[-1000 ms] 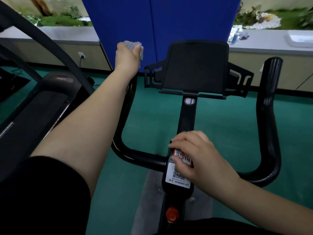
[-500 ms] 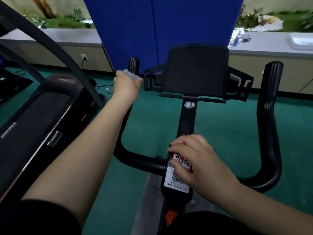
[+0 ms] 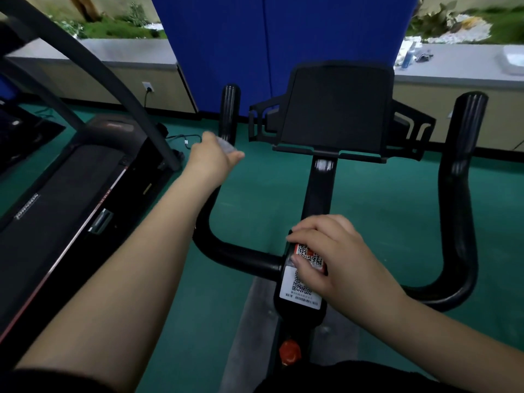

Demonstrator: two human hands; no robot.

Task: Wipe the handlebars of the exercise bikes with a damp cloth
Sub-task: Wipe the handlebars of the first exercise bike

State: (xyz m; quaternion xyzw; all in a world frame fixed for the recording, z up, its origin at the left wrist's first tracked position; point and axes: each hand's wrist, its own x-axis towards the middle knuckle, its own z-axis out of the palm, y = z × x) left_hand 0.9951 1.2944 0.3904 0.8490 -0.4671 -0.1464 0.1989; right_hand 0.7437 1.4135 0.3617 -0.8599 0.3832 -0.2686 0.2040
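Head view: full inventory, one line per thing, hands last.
handlebars: 1 set, black, two upright horns joined by a low crossbar.
tablet holder: 1, black, centre, on the bike's stem.
QR sticker: 1, white and red, on the stem below the crossbar.
red knob: 1, low on the stem.
cloth: 1, pale grey, against the left horn.
treadmill: 1, black, far left.
blue panel: 1, behind the bike.
counter: grey top, along the back wall, small items on its right end.
floor: green.
left hand: holds the cloth on the left horn.
right hand: rests curled over the QR sticker.
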